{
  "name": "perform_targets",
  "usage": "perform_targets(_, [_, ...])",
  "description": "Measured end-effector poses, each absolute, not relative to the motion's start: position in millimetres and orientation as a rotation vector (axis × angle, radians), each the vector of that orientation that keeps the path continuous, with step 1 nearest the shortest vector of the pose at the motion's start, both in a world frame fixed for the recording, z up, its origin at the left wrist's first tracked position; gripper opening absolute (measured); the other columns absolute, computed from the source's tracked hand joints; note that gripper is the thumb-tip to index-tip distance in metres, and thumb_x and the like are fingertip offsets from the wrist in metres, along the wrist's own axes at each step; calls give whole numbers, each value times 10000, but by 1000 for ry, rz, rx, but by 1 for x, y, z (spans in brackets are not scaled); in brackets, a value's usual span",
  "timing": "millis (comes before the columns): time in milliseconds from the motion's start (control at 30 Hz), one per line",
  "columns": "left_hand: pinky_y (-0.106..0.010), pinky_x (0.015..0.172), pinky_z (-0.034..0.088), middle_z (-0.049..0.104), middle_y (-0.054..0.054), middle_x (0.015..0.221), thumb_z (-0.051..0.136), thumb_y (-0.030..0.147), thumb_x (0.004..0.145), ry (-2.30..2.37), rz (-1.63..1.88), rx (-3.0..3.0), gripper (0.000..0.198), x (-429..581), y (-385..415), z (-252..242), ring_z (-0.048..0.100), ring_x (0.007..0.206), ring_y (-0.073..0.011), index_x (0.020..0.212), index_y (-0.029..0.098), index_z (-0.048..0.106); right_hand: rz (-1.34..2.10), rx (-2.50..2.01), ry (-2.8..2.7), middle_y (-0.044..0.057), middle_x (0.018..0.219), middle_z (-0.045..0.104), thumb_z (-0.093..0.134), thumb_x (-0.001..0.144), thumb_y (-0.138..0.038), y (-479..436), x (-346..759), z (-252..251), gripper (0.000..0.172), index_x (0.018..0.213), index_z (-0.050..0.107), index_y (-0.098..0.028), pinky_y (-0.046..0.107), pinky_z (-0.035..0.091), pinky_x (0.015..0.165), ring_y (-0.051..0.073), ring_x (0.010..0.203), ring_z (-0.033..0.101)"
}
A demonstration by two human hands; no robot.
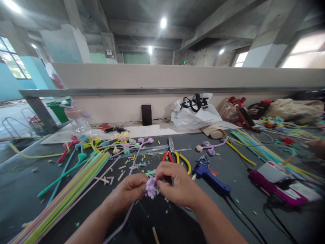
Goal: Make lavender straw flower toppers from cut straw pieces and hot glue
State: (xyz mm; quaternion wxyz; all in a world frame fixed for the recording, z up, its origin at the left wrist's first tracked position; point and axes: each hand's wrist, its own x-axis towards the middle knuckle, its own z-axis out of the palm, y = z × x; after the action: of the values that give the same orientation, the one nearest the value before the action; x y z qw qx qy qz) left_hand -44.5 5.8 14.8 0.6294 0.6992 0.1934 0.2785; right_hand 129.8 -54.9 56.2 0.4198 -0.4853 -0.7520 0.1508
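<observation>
Near the front middle of the table, both hands meet at a small lilac pipe-cleaner flower (pixel 151 188). My left hand (pixel 130 188) pinches its left side between thumb and fingers. On the flower's right edge, the fingertips of my right hand (pixel 175 181) are closed. A lilac stem (pixel 125 220) runs below the left hand toward the front edge; whether it joins the flower is hidden. Just beyond the right hand lie red-handled scissors (pixel 171 145) and a tool with yellow handles (pixel 186 162). A blue glue gun (pixel 212 178) rests to the right.
Bundled pipe cleaners (pixel 76 193) lie at left, with finished flowers (pixel 124 140) behind. A phone (pixel 146 115) leans on the back panel beside a white bag (pixel 195 113). At right sit a purple power strip (pixel 276 188) and cables. Another person's hand (pixel 317 148) shows at the right edge.
</observation>
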Motion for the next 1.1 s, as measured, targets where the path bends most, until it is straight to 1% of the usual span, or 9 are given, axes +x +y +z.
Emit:
perform_targets(167, [-239,547,241,388,24,595,569,388,798,442,599,1577,327,-45,4,14,332,587,-99,597,130,554,377,-1224,-1902,-25,613,503,519,634,-18,-55,131,54,143,605,558,-153,198,334,515,83,559,466])
perform_targets(233, [-239,535,231,391,26,589,578,403,787,450,592,1517,313,-44,4,11,328,573,-97,628,133,568,370,-1222,-1910,-26,612,499,527,638,-19,-54,132,54,140,609,560,-151,200,332,515,83,560,462])
perform_targets(333, [-235,507,209,383,39,577,608,414,760,483,602,1365,281,-42,4,6,301,534,-85,688,145,577,356,-1187,-1873,-12,690,535,544,663,-26,-55,133,57,141,698,593,-153,203,352,529,82,573,455])
perform_targets(400, [-232,491,189,362,50,556,625,415,745,493,607,1296,283,-40,4,5,274,513,-77,675,148,562,358,-1137,-1825,6,773,549,560,691,-47,-57,134,60,137,763,607,-154,200,363,521,75,568,441])
perform_targets(500, [-231,476,172,337,59,525,640,417,731,485,588,1286,305,-38,4,6,255,493,-69,635,145,541,391,-1071,-1852,20,825,550,605,723,-103,-60,133,64,76,770,633,-156,191,374,508,73,579,455])
perform_targets(700, [-225,475,168,349,59,525,645,414,729,499,572,1310,304,-40,5,4,264,492,-63,647,134,557,375,-1044,-1972,12,793,583,646,724,-106,-59,133,62,80,768,653,-172,214,435,663,108,731,550])
perform_targets(800, [-225,481,172,357,54,524,635,413,738,508,585,1326,301,-40,5,3,275,500,-66,656,130,576,364,-1039,-1981,13,786,590,631,747,-122,-57,135,59,58,763,649,-174,228,442,698,115,760,570])
perform_targets(900, [-226,484,173,356,52,521,636,414,736,514,600,1322,306,-40,5,3,274,501,-69,639,130,574,342,-1051,-1975,14,778,593,611,740,-98,-57,136,57,76,734,633,-171,228,436,678,114,739,569])
perform_targets(1100, [-229,485,174,361,47,519,665,436,695,499,612,1289,329,-39,4,5,269,501,-73,609,131,575,314,-1140,-1953,2,710,569,571,696,-47,-58,133,57,122,669,595,-163,205,386,573,102,644,523])
